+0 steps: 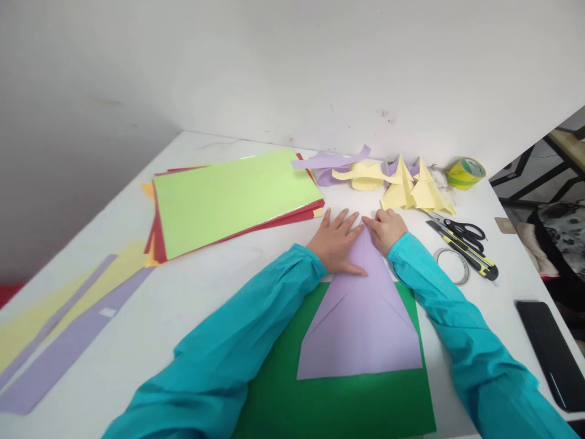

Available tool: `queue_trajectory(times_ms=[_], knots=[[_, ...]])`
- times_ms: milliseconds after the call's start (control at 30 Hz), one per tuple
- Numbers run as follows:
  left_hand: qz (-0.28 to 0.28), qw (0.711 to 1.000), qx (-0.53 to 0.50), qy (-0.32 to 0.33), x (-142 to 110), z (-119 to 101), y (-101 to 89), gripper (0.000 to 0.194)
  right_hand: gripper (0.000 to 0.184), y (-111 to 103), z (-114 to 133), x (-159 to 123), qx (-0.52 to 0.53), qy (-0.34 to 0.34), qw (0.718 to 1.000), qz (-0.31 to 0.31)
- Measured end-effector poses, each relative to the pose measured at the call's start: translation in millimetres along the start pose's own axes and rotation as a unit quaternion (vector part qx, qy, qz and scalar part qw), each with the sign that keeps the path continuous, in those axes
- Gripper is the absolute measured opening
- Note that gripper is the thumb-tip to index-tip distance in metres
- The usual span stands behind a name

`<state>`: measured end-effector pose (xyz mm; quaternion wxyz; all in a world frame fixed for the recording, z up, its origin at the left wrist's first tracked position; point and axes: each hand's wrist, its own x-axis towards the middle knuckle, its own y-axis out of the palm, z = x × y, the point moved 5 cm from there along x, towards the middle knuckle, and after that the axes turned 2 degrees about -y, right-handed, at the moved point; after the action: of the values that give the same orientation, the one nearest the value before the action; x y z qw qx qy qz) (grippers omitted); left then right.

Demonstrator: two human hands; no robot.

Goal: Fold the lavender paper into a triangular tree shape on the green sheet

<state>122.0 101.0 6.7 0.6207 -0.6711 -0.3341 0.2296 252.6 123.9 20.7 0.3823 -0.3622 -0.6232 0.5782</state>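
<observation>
A folded purple sheet of paper, narrow at its far tip and wide toward me, lies partly over a green sheet. Creases run across it. Fingers spread, my left hand rests flat on its upper left side. My right hand has its fingers curled together at the pointed tip, with the fingertips pressed on the paper there. What lies under the right fingers is hidden. Both arms wear teal sleeves.
Coloured sheets topped by a light green one lie at the back left. Purple strips are at the left edge. Yellow folded paper shapes, a tape roll, scissors, a box cutter, clear tape and a phone line the right.
</observation>
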Motion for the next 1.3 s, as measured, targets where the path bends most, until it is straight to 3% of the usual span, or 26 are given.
queue_trajectory(times_ms=[467,967,1300], knots=[[0.001,1.0,0.007,0.008,0,-1,-2.1,0.11,0.034,1,-3,-7,0.014,-0.013,1.0,0.007],[0.001,1.0,0.001,0.009,0,-1,-0.7,0.109,0.025,-4,-1,-35,0.011,-0.06,0.998,0.019],[0.002,1.0,-0.002,0.007,0,1,0.6,0.109,0.022,9,-15,-43,0.053,-0.131,0.99,0.016]])
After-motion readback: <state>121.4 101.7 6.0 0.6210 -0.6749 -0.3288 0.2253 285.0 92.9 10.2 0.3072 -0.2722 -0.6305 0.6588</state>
